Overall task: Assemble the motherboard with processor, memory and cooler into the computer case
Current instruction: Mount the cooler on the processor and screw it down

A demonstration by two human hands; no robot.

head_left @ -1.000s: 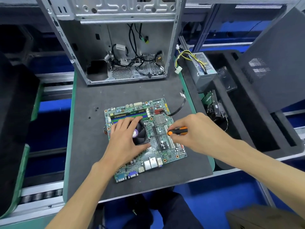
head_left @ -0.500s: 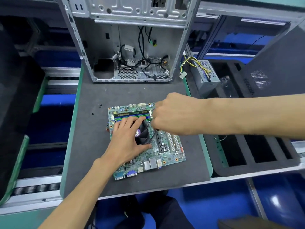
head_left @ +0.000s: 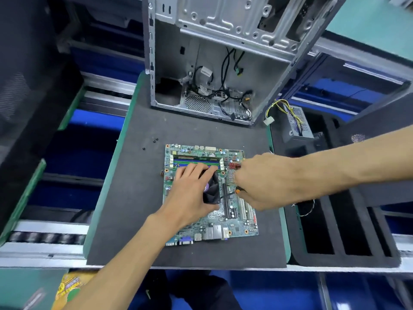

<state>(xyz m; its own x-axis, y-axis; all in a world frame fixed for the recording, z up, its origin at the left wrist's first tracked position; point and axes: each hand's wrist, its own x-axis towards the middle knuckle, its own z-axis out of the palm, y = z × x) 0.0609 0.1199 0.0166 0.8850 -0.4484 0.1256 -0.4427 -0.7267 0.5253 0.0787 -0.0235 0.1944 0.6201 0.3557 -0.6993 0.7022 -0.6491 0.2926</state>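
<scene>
Lying flat on the dark foam mat, the motherboard has its long axis running away from the person, port edge nearest the body and memory sticks across the far end. The cooler sits on it left of centre, and the left hand is spread over the cooler's top and left side, fingers pressed flat, steadying rather than clasping it. The right hand comes in from the right, closed around a screwdriver with an orange collar; its dark shaft points leftward and down, with the tip at or just beside the cooler's near right corner. That is the relation that matters: the fastening point lies left of the right hand's grip, almost touching the left thumb, so the tool must stay clear of that thumb and of the expansion slots it crosses. Whether the tip is seated in a screw cannot be told.

Beyond the board, three or four small black screws lie loose on the mat, well apart to the far left. The open computer case stands at the mat's far edge, loose cables inside. To the right, a power supply with yellow and black leads rests in a foam tray. I judge the cooler is being fastened, with casing the board yet to come.
</scene>
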